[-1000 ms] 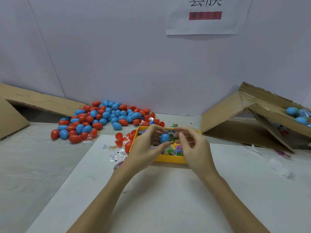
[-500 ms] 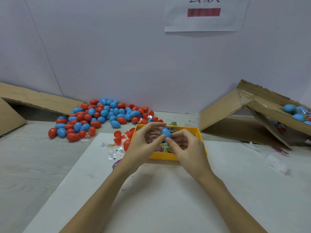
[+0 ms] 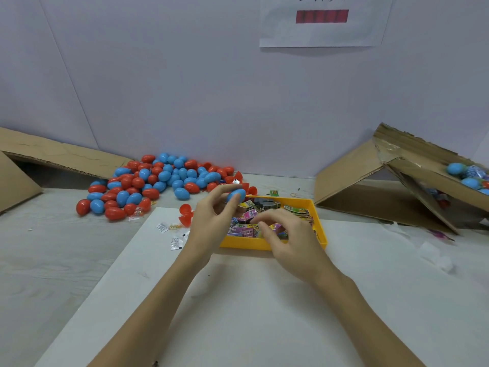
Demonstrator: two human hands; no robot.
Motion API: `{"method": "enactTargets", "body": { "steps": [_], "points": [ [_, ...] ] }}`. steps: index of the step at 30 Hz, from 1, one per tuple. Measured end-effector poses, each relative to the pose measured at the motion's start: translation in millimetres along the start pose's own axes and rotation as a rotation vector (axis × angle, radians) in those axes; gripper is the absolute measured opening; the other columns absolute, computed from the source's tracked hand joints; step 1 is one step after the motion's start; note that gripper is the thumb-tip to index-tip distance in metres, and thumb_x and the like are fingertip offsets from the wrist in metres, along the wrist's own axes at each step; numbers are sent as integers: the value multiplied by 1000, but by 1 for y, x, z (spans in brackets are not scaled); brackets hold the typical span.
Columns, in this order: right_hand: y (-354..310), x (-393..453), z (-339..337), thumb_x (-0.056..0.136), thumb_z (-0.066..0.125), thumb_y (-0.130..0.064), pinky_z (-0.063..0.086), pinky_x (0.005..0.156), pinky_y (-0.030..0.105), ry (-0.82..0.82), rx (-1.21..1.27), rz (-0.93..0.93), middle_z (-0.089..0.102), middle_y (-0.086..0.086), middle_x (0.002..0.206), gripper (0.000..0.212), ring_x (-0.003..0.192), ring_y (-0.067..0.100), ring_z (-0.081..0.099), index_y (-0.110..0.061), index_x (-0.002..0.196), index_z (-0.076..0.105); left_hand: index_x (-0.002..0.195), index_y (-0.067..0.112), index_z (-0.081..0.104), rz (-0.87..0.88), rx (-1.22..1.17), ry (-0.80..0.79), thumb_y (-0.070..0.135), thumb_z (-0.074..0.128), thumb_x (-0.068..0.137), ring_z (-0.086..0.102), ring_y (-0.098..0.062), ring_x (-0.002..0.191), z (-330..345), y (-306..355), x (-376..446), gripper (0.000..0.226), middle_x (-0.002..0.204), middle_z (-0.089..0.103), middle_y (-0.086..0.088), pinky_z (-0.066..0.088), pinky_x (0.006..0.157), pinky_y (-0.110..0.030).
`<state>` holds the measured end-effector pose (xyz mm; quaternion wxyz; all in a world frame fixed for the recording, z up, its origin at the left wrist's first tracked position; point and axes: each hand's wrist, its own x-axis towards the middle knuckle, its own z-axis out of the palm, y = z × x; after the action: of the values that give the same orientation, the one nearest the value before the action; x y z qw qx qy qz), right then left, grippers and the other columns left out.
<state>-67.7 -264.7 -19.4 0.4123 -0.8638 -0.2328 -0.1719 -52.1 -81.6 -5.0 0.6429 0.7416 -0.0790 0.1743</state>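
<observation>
A plain pale lilac wall (image 3: 185,88) stands behind the table (image 3: 39,260). High on the wall hangs a white paper sheet (image 3: 277,30) with a red bar (image 3: 321,16). The table top has a pale grey wood grain, and a white board (image 3: 264,313) covers its near part. At the far left edge lies a brown cardboard box (image 3: 53,157), and at the far right edge lies another cardboard box (image 3: 352,176). The light is soft and even.
</observation>
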Motion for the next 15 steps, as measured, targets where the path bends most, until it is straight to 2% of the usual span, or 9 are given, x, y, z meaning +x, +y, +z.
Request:
{"method": "enactTargets", "body": {
  "steps": [3, 5, 7, 11, 15],
  "points": [
    [0, -3, 7, 103, 57, -36, 48, 95, 38, -131, -45, 22, 69, -14, 107, 21, 107, 8, 60, -33, 112, 77, 124, 22, 69, -8, 6, 40, 25, 61, 102, 74, -13, 88, -4, -1, 2, 23, 100, 76, -2, 61, 80, -26],
    [-1, -3, 12, 104, 56, -34, 46, 96, 44, -131, -72, 32, 70, -11, 104, 24, 103, 9, 61, -29, 113, 78, 122, 22, 70, -15, 11, 39, 25, 63, 101, 74, -13, 87, -3, -1, 1, 22, 98, 76, -2, 61, 80, -26],
    [-1, -2, 14, 104, 57, -28, 49, 91, 39, -72, -66, 35, 71, -7, 99, 22, 97, 8, 61, -24, 110, 78, 122, 21, 70, -22, 17, 31, 26, 64, 100, 74, -13, 86, -1, -1, 0, 23, 98, 76, -3, 61, 78, -25],
    [-3, 0, 9, 98, 69, -23, 50, 80, 14, 115, 49, 96, 74, -13, 95, 12, 94, 0, 65, -22, 102, 80, 123, 21, 70, -8, 51, 12, 24, 66, 98, 74, -13, 88, 0, -1, 0, 25, 101, 75, 0, 60, 77, -22],
    [-1, 3, 0, 91, 77, -17, 58, 82, 24, 278, 255, 216, 77, -11, 91, 9, 89, 4, 72, -19, 99, 78, 122, 24, 71, -85, -55, -123, 20, 66, 99, 74, -9, 93, 0, 1, -2, 24, 93, 77, 8, 53, 73, -11]
  ]
}}
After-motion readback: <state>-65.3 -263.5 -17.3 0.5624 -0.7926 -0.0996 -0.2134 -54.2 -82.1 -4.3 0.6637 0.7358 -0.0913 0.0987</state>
